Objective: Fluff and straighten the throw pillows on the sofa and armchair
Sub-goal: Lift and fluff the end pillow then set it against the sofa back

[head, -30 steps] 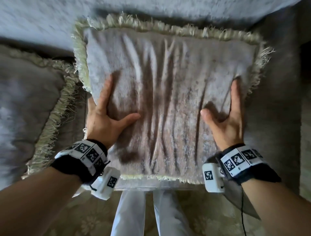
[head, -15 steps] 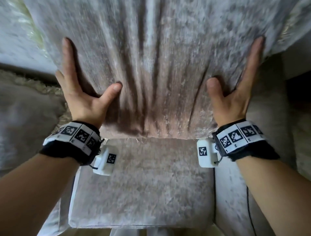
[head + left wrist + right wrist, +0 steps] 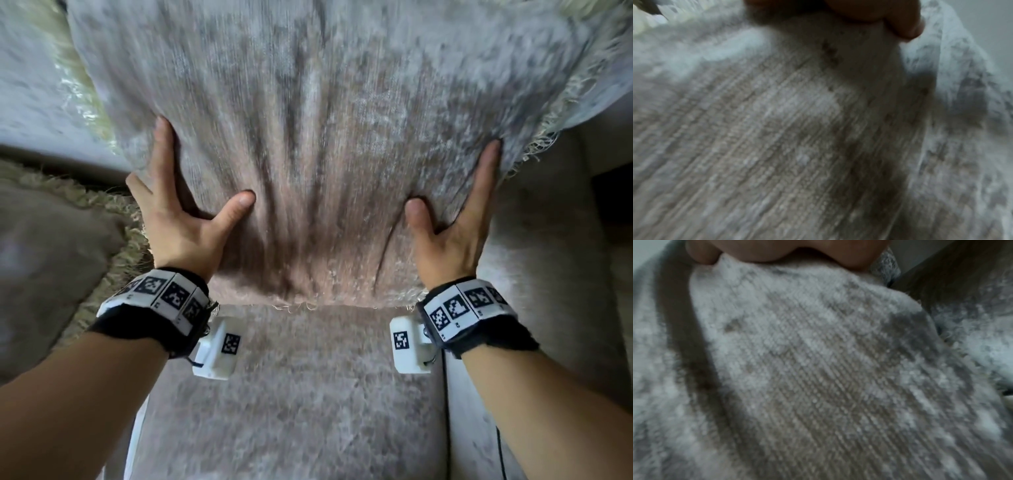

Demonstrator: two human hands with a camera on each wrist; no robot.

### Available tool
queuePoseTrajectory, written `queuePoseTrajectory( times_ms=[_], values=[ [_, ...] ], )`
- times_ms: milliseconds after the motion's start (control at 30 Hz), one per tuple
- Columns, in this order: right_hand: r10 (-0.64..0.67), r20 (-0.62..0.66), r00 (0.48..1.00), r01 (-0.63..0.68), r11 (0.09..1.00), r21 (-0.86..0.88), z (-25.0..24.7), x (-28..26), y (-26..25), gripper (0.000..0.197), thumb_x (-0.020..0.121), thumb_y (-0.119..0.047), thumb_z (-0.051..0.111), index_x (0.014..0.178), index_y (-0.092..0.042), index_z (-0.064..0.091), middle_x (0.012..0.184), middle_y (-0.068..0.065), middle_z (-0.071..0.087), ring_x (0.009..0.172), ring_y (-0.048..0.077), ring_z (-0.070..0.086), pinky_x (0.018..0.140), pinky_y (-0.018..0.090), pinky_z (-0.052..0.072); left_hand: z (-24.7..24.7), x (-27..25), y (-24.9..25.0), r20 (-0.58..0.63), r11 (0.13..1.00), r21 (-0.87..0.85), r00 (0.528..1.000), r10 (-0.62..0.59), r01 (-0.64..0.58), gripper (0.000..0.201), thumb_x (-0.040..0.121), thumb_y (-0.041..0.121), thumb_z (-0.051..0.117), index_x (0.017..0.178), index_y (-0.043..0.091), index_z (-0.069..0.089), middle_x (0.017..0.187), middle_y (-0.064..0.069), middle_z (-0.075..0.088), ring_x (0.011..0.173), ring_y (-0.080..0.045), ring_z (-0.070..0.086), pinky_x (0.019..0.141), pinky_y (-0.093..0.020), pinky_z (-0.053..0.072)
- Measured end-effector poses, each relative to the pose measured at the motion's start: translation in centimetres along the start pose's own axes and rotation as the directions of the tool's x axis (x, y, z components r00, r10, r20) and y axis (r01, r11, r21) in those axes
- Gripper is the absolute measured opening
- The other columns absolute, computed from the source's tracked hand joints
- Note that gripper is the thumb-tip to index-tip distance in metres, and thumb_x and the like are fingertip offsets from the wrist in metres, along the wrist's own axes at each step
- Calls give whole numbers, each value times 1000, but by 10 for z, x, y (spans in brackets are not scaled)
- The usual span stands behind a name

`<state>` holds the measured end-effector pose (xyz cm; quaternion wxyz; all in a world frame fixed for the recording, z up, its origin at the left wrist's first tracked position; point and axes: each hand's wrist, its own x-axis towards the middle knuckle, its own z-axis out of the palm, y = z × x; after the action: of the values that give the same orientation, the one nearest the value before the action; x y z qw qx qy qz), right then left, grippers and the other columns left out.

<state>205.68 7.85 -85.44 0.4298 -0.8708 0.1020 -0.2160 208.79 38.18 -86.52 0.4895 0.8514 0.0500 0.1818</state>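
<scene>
Under your arms the seat cushion (image 3: 294,394) of the armchair runs grey-brown and velvety, its front edge toward you, with the padded armrest (image 3: 548,274) rising on your right. Off to your left a second fringed pillow (image 3: 51,240) lies slumped on the neighbouring seat, its pale tassels toward you.

Your throw pillow (image 3: 325,137) stands against the backrest now, its lower fringed edge meeting the seat cushion. Your left hand (image 3: 178,226) presses its left side, fingers straight and spread, thumb angled onto the front face. Your right hand (image 3: 452,226) mirrors that on the right side, fingers flat, thumb on the fabric; neither hand curls round anything. Long creases fan upward between your thumbs. Both wrist views fill with blurred ribbed velvet, a bit of hand at the top.

Compared with a second ago, you've pushed the pillow up and back: then it lay with its whole fringed outline in sight, covering the seat; now the seat is bared and the pillow's top runs out of view.
</scene>
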Motion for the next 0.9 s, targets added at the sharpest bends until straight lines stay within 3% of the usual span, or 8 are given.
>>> queuePoseTrajectory(
  times_ms=[133,200,300,433,500,600,700,900],
  values=[
    [75,31,997,-75,997,-21,-1,0,-2,98,86,-50,67,162,-25,11,152,-8,14,134,-23,11,99,-9,9,-1,1,-4,32,999,3,998,-52,52,110,70,52,82,159,27,23,134,-4,35,126,18,31,113,-5,20],
    [50,9,999,-50,998,-27,-5,-3,-5,95,89,-45,70,162,-22,13,152,-8,14,137,-16,14,102,-7,12,-6,0,-2,36,997,-4,996,-83,83,106,71,54,81,158,32,25,137,-5,35,128,14,33,113,-6,21],
    [97,-89,991,-97,995,-1,-8,-17,-25,91,88,-48,72,160,-22,24,147,-12,18,132,-25,16,105,-1,22,-25,-5,10,49,991,36,991,-127,125,94,75,63,74,155,36,33,148,-11,33,137,-7,37,115,-11,25],
    [89,-137,987,-92,996,-15,-6,-24,-80,73,88,-57,68,146,-17,47,141,5,32,135,20,41,109,35,41,-76,-4,32,115,966,166,969,-217,197,70,81,67,63,141,33,55,137,-2,49,123,-10,52,103,-15,38],
    [-11,-58,998,7,998,-65,1,-20,-112,61,89,-50,67,134,-10,57,132,17,45,121,29,50,99,22,40,-107,7,43,217,940,239,931,-295,242,65,81,69,59,134,32,61,129,2,62,110,-10,63,97,-26,50],
    [-77,176,981,99,987,-123,23,-17,-174,50,88,-41,71,127,-11,63,120,16,56,97,18,54,82,14,37,-167,23,52,410,891,389,823,-394,233,48,89,58,63,130,33,62,117,5,71,100,-9,67,95,-35,55],
    [-58,495,867,183,961,-208,54,-23,-228,52,89,-41,71,132,-14,60,119,11,59,94,17,55,85,34,48,-225,26,52,530,868,466,730,-431,174,43,91,51,63,129,31,61,114,3,73,98,-14,69,95,-41,56],
    [-38,878,477,665,669,-332,104,-84,-328,55,98,-50,50,147,-26,41,138,3,49,118,26,56,97,43,48,-335,35,30,634,785,618,624,-458,-52,42,94,48,61,135,36,57,123,3,69,100,-16,64,97,-38,52]
  ],
)
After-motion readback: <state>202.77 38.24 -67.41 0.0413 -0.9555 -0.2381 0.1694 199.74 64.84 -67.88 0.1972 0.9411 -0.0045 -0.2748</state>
